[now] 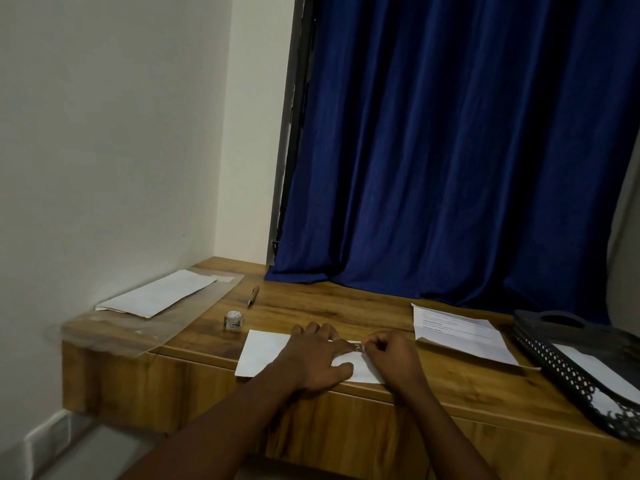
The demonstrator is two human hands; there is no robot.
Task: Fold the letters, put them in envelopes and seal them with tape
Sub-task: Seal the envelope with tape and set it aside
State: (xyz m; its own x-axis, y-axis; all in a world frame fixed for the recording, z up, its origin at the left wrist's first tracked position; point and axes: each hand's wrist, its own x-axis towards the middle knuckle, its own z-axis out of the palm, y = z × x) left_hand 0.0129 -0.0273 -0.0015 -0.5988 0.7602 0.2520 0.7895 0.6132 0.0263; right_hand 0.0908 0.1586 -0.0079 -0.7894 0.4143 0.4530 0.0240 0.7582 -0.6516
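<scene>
A white envelope (263, 353) lies at the front edge of the wooden desk (325, 306). My left hand (320, 355) lies flat on it with fingers spread, pressing it down. My right hand (389, 355) sits beside it at the envelope's right part, fingers curled and pinching something small at its top edge; what it pinches is too small to tell. A small roll of tape (233, 319) stands behind the envelope to the left. A printed letter (457, 332), partly folded, lies to the right.
Another white envelope (156, 296) rests on a clear plastic sleeve (138, 327) at the desk's left corner. A pen (253, 296) lies behind the tape. A black mesh tray (568, 368) holding paper stands at the right. A blue curtain (450, 150) hangs behind.
</scene>
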